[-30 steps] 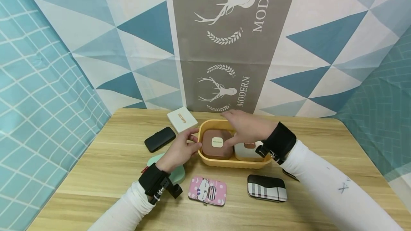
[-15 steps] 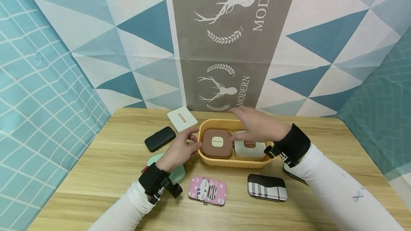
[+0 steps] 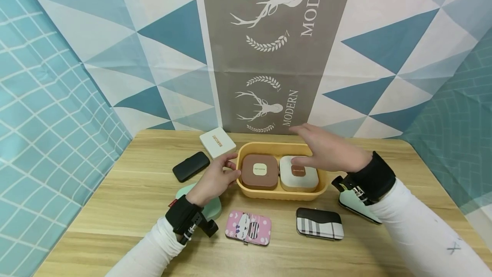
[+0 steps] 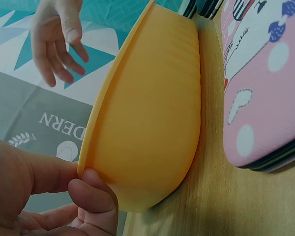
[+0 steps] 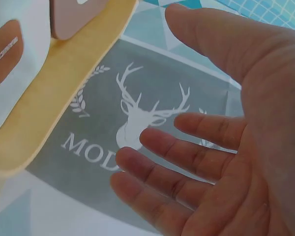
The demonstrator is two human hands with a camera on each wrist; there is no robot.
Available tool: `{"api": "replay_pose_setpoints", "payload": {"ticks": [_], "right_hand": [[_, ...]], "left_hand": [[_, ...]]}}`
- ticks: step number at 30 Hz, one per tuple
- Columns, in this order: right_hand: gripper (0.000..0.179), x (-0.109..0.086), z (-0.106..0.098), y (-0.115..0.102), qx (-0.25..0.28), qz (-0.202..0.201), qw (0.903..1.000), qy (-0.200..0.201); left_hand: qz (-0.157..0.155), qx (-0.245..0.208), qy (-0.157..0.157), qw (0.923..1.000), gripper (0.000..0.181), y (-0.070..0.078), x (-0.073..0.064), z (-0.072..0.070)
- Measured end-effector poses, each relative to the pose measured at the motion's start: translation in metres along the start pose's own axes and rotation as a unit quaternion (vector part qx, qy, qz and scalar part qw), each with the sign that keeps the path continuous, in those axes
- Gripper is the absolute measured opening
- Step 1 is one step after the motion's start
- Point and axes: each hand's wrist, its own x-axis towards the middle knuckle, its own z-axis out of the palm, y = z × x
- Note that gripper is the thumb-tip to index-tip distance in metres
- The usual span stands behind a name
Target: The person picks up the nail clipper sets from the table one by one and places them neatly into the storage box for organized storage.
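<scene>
A yellow oval basket (image 3: 284, 195) stands on the wooden table. Inside it lie a brown manicure case (image 3: 259, 181) on the left and a white manicure case (image 3: 288, 178) on the right, each with a label. My left hand (image 3: 215, 181) pinches the basket's left rim between thumb and fingers, as the left wrist view shows at the yellow wall (image 4: 147, 98). Above the basket's right end hovers my right hand (image 3: 334, 151), holding nothing. In the right wrist view its fingers (image 5: 172, 152) are spread and relaxed, apart from the basket.
A white MANICURE box (image 3: 218, 142) and a black case (image 3: 191, 166) lie at the back left. A green case (image 3: 213, 208) is partly under my left wrist. Along the front lie a pink cat case (image 3: 248, 228), a plaid case (image 3: 320, 224) and a mint-green case (image 3: 357, 204).
My right hand has moved right, from over the brown case to above the basket's right end, uncovering the white case. The left hand has kept its hold on the rim.
</scene>
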Motion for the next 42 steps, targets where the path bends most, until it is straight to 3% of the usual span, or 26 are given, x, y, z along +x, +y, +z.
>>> {"api": "replay_pose_setpoints", "payload": {"ticks": [18,42], "right_hand": [[0.085,-0.046,-0.006,0.023,-0.015,0.029,0.9988,0.037],[0.084,-0.103,0.011,0.050,-0.033,0.055,0.9962,0.059]], "left_hand": [[-0.003,-0.004,-0.001,1.0000,0.054,0.000,0.000,0.000],[-0.005,0.002,-0.001,1.0000,0.054,0.000,0.001,-0.001]]}}
